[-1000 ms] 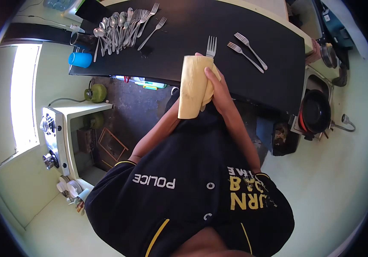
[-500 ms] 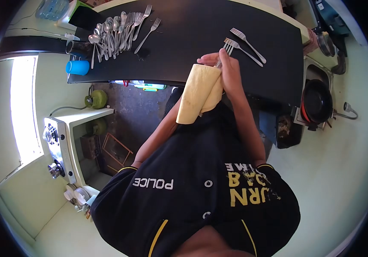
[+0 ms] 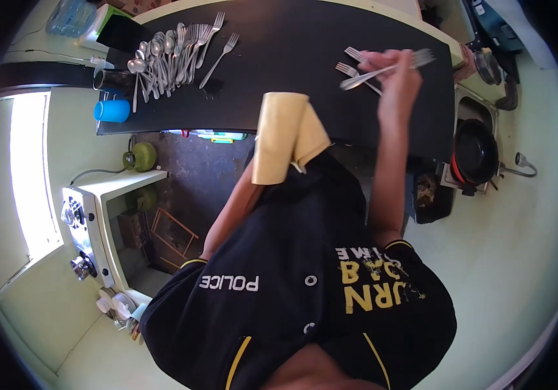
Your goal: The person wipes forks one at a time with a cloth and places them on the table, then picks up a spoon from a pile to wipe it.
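A yellow cloth [image 3: 278,140] is draped over my left hand, hiding its fingers, in front of the table edge. My right hand [image 3: 397,71] is closed around a fork [image 3: 361,79], whose tines point right and are smeared by motion. Below that hand, two more forks lie on the dark table: one fork [image 3: 352,52] farther back and another fork [image 3: 345,67] nearer me. Both are partly covered by my hand and the held fork. On the table's left part is a pile of spoons and forks [image 3: 170,58], with a single fork [image 3: 219,62] beside it.
The black tabletop [image 3: 292,58] spans the far side. At its left end are a blue cup [image 3: 111,110] and a dark mug [image 3: 111,80]. A gas stove [image 3: 84,227] stands to the left, and a black pan [image 3: 476,153] sits by the sink at right.
My right hand has moved away from the cloth, rightward over the two forks, carrying a fork. The cloth on my left hand has shifted slightly left, and my left fingers no longer show.
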Motion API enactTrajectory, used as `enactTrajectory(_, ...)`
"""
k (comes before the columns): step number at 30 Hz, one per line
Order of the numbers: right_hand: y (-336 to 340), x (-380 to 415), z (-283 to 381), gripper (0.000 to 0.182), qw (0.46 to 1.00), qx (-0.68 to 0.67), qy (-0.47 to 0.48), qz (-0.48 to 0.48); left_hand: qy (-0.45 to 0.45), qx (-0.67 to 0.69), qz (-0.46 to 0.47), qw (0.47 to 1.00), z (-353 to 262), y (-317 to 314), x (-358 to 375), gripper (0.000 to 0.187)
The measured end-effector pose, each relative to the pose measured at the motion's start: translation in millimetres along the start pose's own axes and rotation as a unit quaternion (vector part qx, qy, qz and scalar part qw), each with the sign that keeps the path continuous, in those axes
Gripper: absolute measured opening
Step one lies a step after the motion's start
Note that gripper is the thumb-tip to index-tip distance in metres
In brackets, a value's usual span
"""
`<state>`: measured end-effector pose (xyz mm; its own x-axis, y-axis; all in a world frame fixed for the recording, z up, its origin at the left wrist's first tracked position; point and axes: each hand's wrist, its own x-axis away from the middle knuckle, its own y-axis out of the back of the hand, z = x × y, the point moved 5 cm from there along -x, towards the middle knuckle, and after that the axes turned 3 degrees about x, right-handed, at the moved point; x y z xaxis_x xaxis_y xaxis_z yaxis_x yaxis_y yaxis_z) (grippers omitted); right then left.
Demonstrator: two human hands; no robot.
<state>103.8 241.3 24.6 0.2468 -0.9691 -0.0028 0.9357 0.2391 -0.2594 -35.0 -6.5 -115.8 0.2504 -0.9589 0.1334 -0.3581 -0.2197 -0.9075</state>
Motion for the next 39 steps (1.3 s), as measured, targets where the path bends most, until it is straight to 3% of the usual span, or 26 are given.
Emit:
enactTrajectory(1,25.8,-20.0,1.0,0.054,1.0,0.01,0.013,-0.009,-0.014,0.018,-0.008,1.0,-7.1,3.1,0.3,0.057)
enactTrajectory(2,42.8,-33.4,4.3,0.052,0.997,0.075,0.03,-0.018,0.013,-0.247,-0.026,0.968,-17.2,-8.5,0.7,0.058)
enactTrajectory(3,56.6,-45.0,10.7,0.049,0.989,0.14,0.046,-0.029,0.038,-0.495,-0.042,0.867,-33.9,-32.2,1.9,0.06)
enactTrajectory(5,63.7,-52.8,18.9,0.045,0.935,0.345,0.072,-0.037,-0.007,-0.416,-0.09,0.905,-39.6,4.8,4.6,0.061)
enactTrajectory(6,60.7,-51.4,22.5,0.043,0.899,0.429,0.08,-0.036,-0.071,-0.069,-0.116,0.988,-37.1,23.4,4.7,0.062)
enactTrajectory(7,51.4,-45.2,17.4,0.041,0.872,0.484,0.076,-0.021,-0.109,-0.39,-0.103,0.908,-48.2,34.9,11.4,0.062)
enactTrajectory(8,43.0,-40.3,13.1,0.04,0.841,0.536,0.073,-0.006,-0.138,-0.668,-0.078,0.727,-60.9,8.7,15.5,0.062)
enactTrajectory(9,39.1,-35.7,0.7,0.038,0.834,0.539,0.113,0.032,-0.108,-0.376,-0.081,0.917,-60.2,9.8,17.2,0.056)
enactTrajectory(12,28.5,-28.8,-25.1,0.031,0.783,0.584,0.198,0.078,-0.098,-0.11,-0.099,0.984,-57.1,18.1,14.0,0.052)
enactTrajectory(15,27.4,-32.0,-43.3,0.029,0.747,0.593,0.285,0.097,-0.095,-0.101,-0.096,0.986,-55.4,17.7,18.0,0.052)
enactTrajectory(27,23.7,-37.9,-67.6,0.028,0.671,0.654,0.332,0.105,-0.045,-0.014,-0.066,0.997,-36.8,9.4,16.9,0.05)
enactTrajectory(30,26.4,-37.5,-71.6,0.029,0.663,0.657,0.343,0.104,-0.039,0.029,-0.055,0.997,-35.5,5.4,16.0,0.05)
enactTrajectory(33,26.2,-35.9,-68.5,0.029,0.655,0.66,0.35,0.112,-0.058,-0.047,-0.087,0.993,-36.6,7.3,16.3,0.05)
enactTrajectory(39,22.4,-35.1,-59.2,0.042,0.666,0.667,0.307,0.128,-0.06,-0.015,-0.102,0.993,-33.2,17.2,15.6,0.05)
